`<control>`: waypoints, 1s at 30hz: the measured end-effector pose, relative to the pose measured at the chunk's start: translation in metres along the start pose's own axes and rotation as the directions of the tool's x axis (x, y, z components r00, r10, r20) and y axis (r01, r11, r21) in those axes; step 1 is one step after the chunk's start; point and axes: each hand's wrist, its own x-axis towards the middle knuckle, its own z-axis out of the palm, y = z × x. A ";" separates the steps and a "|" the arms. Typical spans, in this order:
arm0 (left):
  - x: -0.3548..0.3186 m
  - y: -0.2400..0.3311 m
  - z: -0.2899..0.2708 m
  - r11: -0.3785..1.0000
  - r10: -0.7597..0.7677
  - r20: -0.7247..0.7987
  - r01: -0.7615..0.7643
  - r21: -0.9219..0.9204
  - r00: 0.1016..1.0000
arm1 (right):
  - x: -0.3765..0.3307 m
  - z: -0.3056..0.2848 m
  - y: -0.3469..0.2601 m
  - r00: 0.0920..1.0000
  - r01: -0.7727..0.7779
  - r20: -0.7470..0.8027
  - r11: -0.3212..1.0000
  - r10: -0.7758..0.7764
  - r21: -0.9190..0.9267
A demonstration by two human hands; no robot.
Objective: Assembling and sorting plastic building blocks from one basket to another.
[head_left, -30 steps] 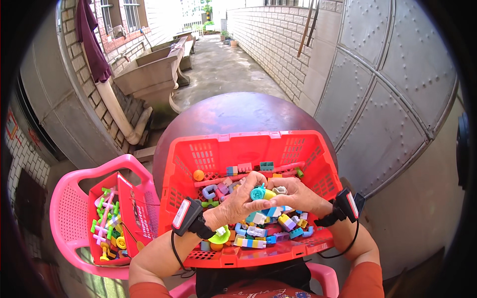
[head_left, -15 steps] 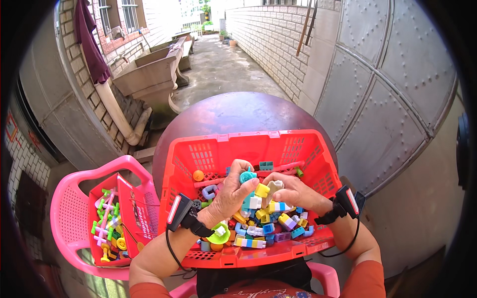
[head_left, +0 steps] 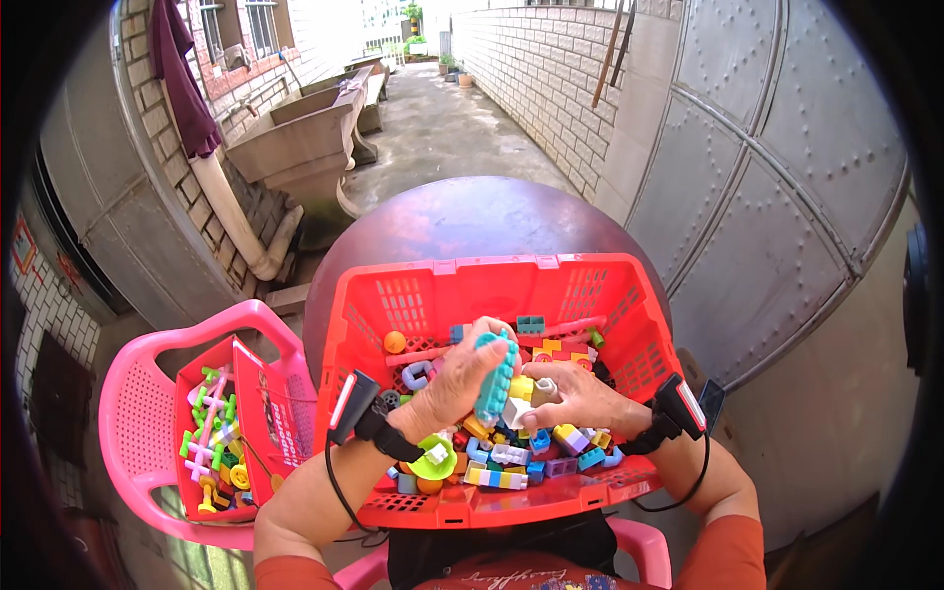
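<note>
Over a red plastic basket (head_left: 501,271), my left hand (head_left: 454,385) grips a long teal toy block (head_left: 495,382) with studs along one side. My right hand (head_left: 588,401), close beside it, is closed around a small cluster: a white block (head_left: 515,413), a yellow block (head_left: 521,387) and a beige-grey piece (head_left: 544,391). Whether these touch the teal block is hard to tell. Below both hands lie many loose coloured blocks, among them a blue-white-yellow striped stack (head_left: 495,479) and a lime-green bowl-like piece (head_left: 433,460).
The basket rests on a round dark table (head_left: 482,216). At left, a pink chair (head_left: 128,423) carries a red box (head_left: 258,413) with green, pink and yellow toy pieces. A metal door (head_left: 747,197) stands at right, a stone sink (head_left: 295,147) beyond the table at left.
My left hand has turned the teal block so its studded side shows. My right hand has shifted slightly down, tilting its pieces. Red and yellow blocks behind it have come into view.
</note>
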 end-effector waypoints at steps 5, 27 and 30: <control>0.004 0.009 -0.003 0.996 0.051 -0.183 -0.062 -0.059 0.982 | 0.001 -0.016 -0.013 0.997 -0.019 -0.079 0.995 0.010 -0.103; -0.003 0.008 0.013 0.750 0.157 0.082 -0.173 0.638 0.984 | 0.004 -0.015 -0.008 0.979 -0.083 -0.154 0.957 0.130 0.277; -0.001 0.001 0.009 0.783 0.168 0.095 -0.191 0.593 0.981 | 0.008 -0.003 0.006 0.987 0.127 -0.131 0.955 -0.095 0.269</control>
